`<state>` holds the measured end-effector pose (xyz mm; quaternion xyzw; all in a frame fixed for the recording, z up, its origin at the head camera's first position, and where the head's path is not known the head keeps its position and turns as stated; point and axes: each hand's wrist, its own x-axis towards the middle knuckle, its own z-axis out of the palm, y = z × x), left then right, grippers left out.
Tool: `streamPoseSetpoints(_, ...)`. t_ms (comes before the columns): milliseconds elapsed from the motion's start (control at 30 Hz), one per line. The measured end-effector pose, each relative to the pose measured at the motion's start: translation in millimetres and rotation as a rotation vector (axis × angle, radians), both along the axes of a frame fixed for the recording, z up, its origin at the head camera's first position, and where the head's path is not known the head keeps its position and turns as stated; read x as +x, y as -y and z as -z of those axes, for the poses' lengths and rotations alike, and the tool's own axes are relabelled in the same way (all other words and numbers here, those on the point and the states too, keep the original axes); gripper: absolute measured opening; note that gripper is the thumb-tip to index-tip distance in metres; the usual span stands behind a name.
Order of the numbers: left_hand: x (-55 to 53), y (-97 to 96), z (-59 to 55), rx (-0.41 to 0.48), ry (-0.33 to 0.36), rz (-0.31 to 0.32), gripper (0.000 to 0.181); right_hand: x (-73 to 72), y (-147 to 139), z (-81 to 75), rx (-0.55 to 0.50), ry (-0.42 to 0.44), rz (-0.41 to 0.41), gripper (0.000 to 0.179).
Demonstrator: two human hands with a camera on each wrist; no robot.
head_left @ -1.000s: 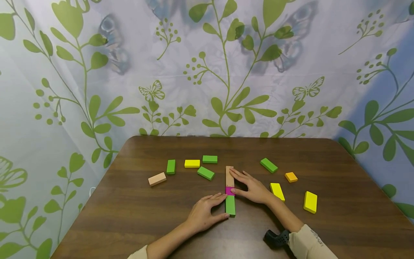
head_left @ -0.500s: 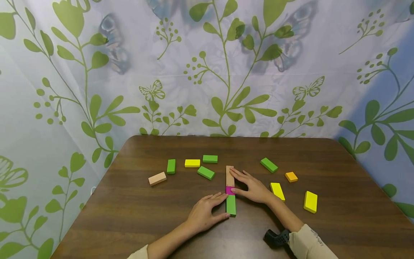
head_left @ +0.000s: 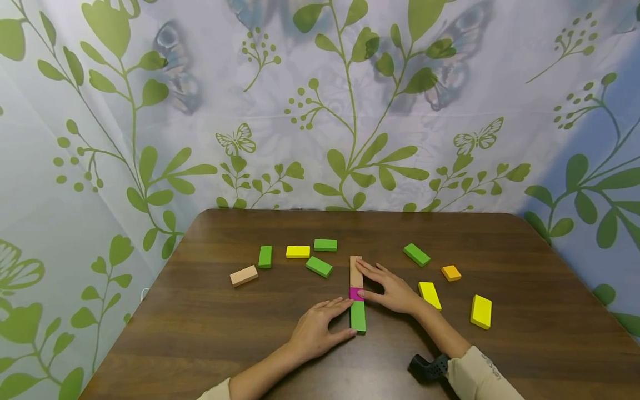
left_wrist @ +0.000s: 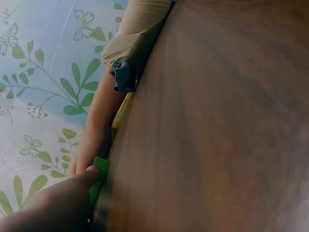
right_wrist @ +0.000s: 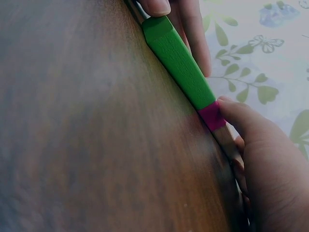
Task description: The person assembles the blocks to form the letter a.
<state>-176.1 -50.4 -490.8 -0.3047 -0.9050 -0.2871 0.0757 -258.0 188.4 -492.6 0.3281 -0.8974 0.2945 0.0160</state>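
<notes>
Three blocks lie end to end in a row in the head view: a plain wooden block [head_left: 355, 278] farthest, a magenta block [head_left: 354, 293] in the middle, a green block [head_left: 358, 318] nearest. My left hand [head_left: 316, 329] lies along the row's left side, its thumb at the green block's near end and its index fingertip close to the magenta block. From the right, my right hand [head_left: 392, 291] touches the row, fingers extended over the wooden block and thumb on the magenta one. The right wrist view shows this thumb [right_wrist: 236, 113] against the magenta block's edge.
On the brown table [head_left: 200, 339], several loose blocks lie around the row. Left are another wooden block [head_left: 244, 276], a yellow block [head_left: 298, 252] and green ones; right are an orange block [head_left: 451, 273], yellow blocks and a green block [head_left: 416, 255]. A patterned curtain [head_left: 320, 111] hangs behind.
</notes>
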Motion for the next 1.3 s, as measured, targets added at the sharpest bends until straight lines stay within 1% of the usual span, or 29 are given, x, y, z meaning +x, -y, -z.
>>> streamPoseSetpoints(133, 0.2, 0.2, -0.4, -0.004, -0.002, 0.001, 0.062, 0.2, 0.0, -0.5, 0.0, 0.007, 0.001, 0.072)
streamPoseSetpoints(367, -1.5, 0.6, 1.7, -0.007, -0.04, 0.011, 0.06, 0.2, 0.5, -0.5, 0.008, 0.015, 0.009, 0.072)
streamPoseSetpoints(733, -0.4, -0.3, -0.2, -0.006, -0.084, 0.016, 0.06, 0.0, 0.1, -1.1, 0.008, 0.006, 0.003, 0.072)
streamPoseSetpoints(900, 0.7, -0.5, -1.8, -0.004, -0.088, 0.016, 0.06, 0.1, 0.0, -1.0, 0.009, 0.006, 0.005, 0.072)
streamPoseSetpoints(1100, 0.1, -0.6, -0.2, -0.005, -0.083, 0.019, 0.059, 1.1, 0.7, -1.6, 0.006, 0.019, 0.013, 0.072)
streamPoseSetpoints(1300, -1.5, -0.9, 1.4, -0.009, -0.088, 0.026, 0.059, -0.1, -0.2, -0.1, -0.005, 0.005, -0.006, 0.071)
